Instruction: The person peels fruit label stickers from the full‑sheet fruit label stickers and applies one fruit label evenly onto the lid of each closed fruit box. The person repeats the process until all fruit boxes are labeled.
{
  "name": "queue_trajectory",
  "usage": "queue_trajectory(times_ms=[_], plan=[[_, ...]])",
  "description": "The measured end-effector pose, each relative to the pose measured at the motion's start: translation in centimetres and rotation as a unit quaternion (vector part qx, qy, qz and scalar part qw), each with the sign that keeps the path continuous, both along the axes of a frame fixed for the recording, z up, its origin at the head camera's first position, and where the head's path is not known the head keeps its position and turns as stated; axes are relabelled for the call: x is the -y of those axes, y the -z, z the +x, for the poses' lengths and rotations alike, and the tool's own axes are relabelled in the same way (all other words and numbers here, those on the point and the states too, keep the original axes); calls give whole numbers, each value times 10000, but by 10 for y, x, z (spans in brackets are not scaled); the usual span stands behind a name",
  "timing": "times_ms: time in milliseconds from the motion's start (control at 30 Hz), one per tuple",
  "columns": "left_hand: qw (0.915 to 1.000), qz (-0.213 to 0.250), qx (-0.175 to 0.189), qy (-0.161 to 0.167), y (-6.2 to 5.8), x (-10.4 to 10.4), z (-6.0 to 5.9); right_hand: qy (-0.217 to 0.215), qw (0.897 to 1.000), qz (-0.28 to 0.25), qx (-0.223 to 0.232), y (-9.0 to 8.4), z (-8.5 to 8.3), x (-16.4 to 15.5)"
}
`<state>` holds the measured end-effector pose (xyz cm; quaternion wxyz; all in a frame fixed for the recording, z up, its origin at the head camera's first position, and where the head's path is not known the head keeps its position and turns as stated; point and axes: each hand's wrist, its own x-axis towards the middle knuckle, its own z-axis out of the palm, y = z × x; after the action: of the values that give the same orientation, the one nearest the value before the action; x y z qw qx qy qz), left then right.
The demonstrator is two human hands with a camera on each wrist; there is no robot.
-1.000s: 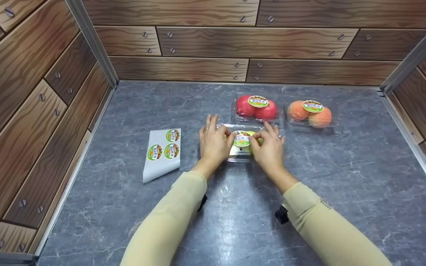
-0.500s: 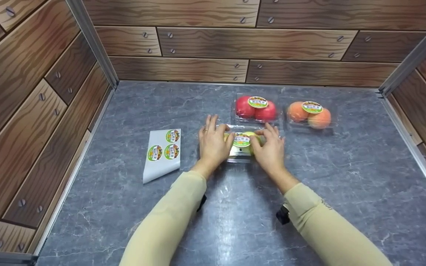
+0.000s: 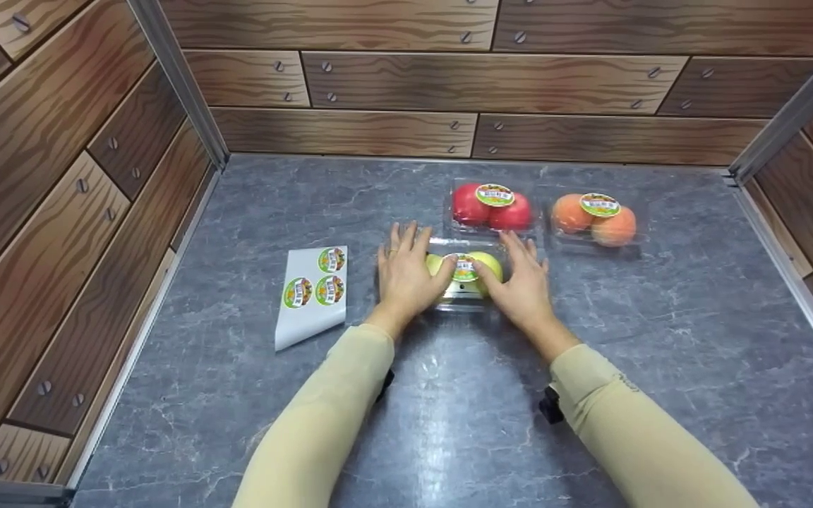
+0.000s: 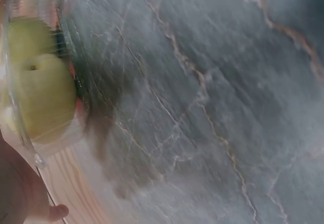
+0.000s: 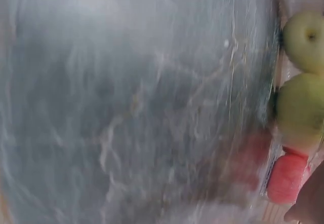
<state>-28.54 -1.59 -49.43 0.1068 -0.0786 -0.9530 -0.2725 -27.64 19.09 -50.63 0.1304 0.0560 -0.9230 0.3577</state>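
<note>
A clear plastic box of green apples [image 3: 489, 264] sits mid-table with a round label [image 3: 464, 268] on its lid. My left hand [image 3: 404, 271] lies flat against the box's left side, fingers straight and thumb reaching onto the lid by the label. My right hand [image 3: 525, 282] lies against the right side in the same way, its thumb near the label. The left wrist view shows a green apple [image 4: 40, 92] through the plastic. The right wrist view is blurred and shows green apples [image 5: 301, 102] and a red apple [image 5: 286, 176].
Behind the green apples stands a labelled box of red apples [image 3: 495, 208], with a labelled box of peaches [image 3: 593, 220] to its right. A sheet with three round stickers [image 3: 311, 293] lies to the left. Wood-patterned walls [image 3: 61, 176] close in the grey marble table [image 3: 449, 423].
Both hands have drawn their fingertips off the label and spread out to the box's two sides. The green apples now show more on top.
</note>
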Motion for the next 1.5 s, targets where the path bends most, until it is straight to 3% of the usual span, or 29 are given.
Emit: queue_trajectory(times_ms=[233, 600, 933, 1500], plan=[[9994, -309, 139, 73, 0, 3, -1, -187, 9967, 766, 191, -8, -5, 0], [9975, -695, 94, -124, -2, 3, -5, 94, 9901, 1375, 246, -15, -6, 6], [9957, -895, -61, -231, -4, 0, -6, 210, 9898, 1405, 87, -13, -8, 7], [9943, -921, 210, -485, -4, -3, -9, 448, 9894, 1274, 541, -22, -10, 16]])
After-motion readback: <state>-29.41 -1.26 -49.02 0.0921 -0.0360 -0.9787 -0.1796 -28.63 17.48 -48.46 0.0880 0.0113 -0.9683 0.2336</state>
